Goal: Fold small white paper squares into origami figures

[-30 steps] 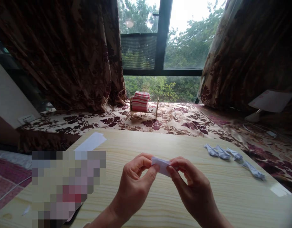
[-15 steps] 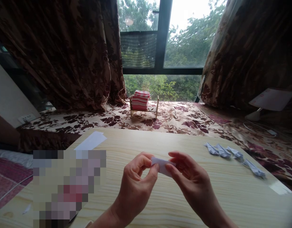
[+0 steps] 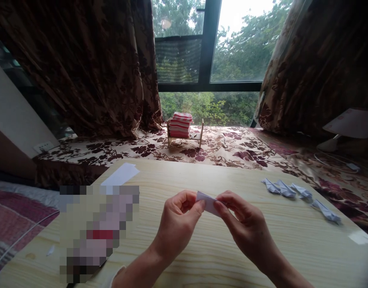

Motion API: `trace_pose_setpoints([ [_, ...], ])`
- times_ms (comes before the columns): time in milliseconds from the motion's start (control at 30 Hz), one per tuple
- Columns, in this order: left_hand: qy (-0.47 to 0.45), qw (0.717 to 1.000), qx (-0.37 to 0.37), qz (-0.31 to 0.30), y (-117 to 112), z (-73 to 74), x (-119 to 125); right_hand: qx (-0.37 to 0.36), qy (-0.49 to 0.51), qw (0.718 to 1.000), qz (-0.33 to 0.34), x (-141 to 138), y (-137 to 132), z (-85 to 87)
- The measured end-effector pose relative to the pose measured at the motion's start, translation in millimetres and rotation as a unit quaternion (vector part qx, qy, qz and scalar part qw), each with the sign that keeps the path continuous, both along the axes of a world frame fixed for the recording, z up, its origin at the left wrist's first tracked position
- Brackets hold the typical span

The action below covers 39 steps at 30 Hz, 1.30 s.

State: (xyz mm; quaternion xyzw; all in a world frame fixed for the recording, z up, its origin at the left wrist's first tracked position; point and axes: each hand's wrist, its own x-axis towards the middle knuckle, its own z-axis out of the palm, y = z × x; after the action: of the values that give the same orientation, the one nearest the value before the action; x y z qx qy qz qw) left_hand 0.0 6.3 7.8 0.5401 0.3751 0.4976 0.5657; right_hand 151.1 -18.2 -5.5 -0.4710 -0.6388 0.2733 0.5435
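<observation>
A small folded piece of white paper point(image 3: 210, 204) is held up over the wooden table point(image 3: 240, 260), between my two hands. My left hand point(image 3: 181, 216) pinches its left end, thumb in front and curled fingers behind. My right hand point(image 3: 242, 216) grips the right end between thumb and forefinger, its other fingers curled behind. The paper slants down slightly to the right. On the table's right side lie several folded white paper shapes point(image 3: 287, 189), apart from my hands. Flat white paper strips point(image 3: 120, 176) rest at the table's back left.
A pixelated patch point(image 3: 100, 232) hides something on the left of the table. A small white scrap point(image 3: 50, 251) lies at the left edge. Beyond the table, a little wooden rack point(image 3: 201, 134) holds folded red-and-white cloths point(image 3: 180, 125). A lamp point(image 3: 350, 124) stands at right.
My right fingers have closed in on the paper's right end, and the paper tilts a little more. The whole view has shifted slightly, so most things appear further right.
</observation>
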Motion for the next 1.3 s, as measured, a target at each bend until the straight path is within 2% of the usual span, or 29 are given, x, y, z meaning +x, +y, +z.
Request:
trace_pose_setpoints([
  [267, -0.014, 0.999, -0.039, 0.017, 0.7, 1.5, -0.5, -0.027, 0.028, 0.999, 0.005, -3.8, 0.9, 0.3],
  [400, -0.003, 0.997, -0.067, -0.041, 1.8, 0.7, -1.4, -0.048, 0.061, 0.997, 0.023, -4.5, 1.1, -0.1],
  [533, 0.069, 0.995, -0.036, -0.059, 1.6, 2.8, -2.8, -0.055, 0.071, 0.996, 0.024, -3.8, 2.0, -1.5],
  [700, 0.114, 0.993, 0.02, 0.0, 2.7, 4.8, -5.7, -0.061, 0.06, 0.996, 0.008, -2.4, 3.0, -4.7],
  [767, 0.115, 0.993, 0.024, 0.002, 4.2, 4.4, -7.1, -0.063, 0.058, 0.996, 0.008, -2.1, 3.3, -5.8],
  [900, 0.107, 0.992, 0.002, -0.062, 7.8, 2.7, -9.5, -0.074, 0.066, 0.995, 0.014, -1.4, 3.4, -6.1],
  [1067, 0.141, 0.982, 0.021, -0.128, 8.2, 3.4, -11.3, -0.084, 0.046, 0.995, 0.037, 1.3, 3.6, -2.7],
  [1300, 0.243, 0.96, 0.135, -0.036, 1.9, 2.4, -10.8, -0.159, 0.024, 0.981, 0.107, 4.5, 6.4, -2.4],
])
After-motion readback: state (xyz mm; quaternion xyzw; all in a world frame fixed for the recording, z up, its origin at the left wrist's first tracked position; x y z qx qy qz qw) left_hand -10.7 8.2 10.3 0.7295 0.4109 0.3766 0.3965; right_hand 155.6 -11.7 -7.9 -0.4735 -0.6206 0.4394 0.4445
